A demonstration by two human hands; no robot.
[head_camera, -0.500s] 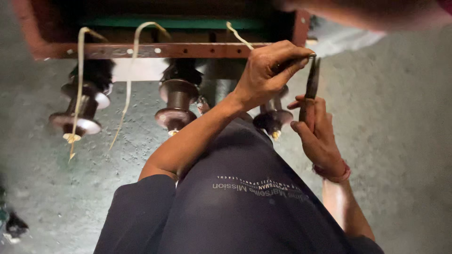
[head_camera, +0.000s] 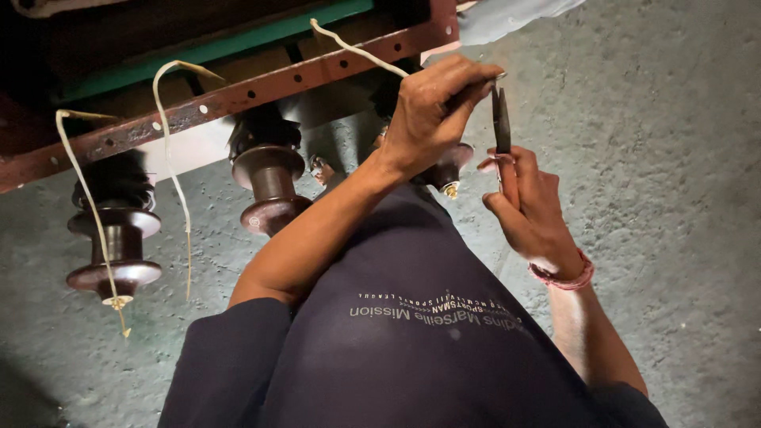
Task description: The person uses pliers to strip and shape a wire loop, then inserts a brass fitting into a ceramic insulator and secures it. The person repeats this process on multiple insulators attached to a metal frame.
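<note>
Left hand (head_camera: 436, 111) pinches the pale, stiff-looking wire (head_camera: 357, 51) end beside the rusty rail (head_camera: 238, 95), right hand (head_camera: 527, 206) grips slim pliers (head_camera: 501, 119) upright by the handles; wire likely light, springy, best held near its tip.

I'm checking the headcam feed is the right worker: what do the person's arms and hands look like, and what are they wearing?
Both arms are bare from above the elbow down, with no gloves on the left hand or the right hand. A dark navy short-sleeved shirt with pale lettering across it covers the upper arms. The right wrist carries a reddish-pink thread band. No watch or rings can be seen.
</note>
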